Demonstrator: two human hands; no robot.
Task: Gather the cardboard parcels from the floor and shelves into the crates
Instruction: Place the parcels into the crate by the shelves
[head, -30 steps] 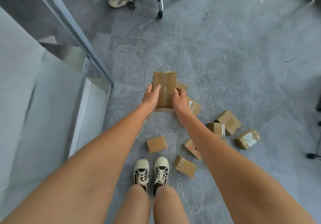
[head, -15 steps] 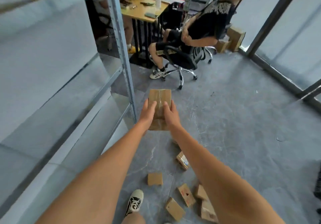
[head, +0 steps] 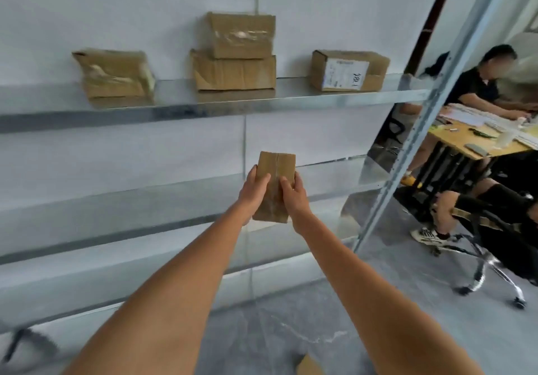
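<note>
— While the person stood before the metal shelving, what did the hands hold?

— Both held one small cardboard parcel (head: 276, 184), taped along its middle, out in front at the height of the lower shelf (head: 145, 200). The left hand (head: 254, 190) gripped its left side, with the thumb lying over the top face. The right hand (head: 294, 195) gripped the right side in the same way, thumb on top, fingers curled round the edge. So the parcel was in the air between the two hands, not resting on any shelf.

— And the other parcels?

— Four stood on the upper shelf (head: 291, 99). At the left was a crumpled parcel (head: 115, 76) with shiny tape. In the middle a flat parcel (head: 234, 72) carried a smaller taped parcel (head: 241, 35) on top of it. At the right, well apart from the stack, was a parcel with a white label (head: 348, 71). One brown corner of a further parcel (head: 308, 366) showed on the grey floor, at the bottom between the forearms.

— Was somebody else in the room?

— Yes, behind the slanted shelf post (head: 431, 112) a person in a black shirt (head: 477, 86) sat at a wooden desk (head: 477, 142), and nearer to us was an office chair (head: 489, 264) with a chrome base.
</note>
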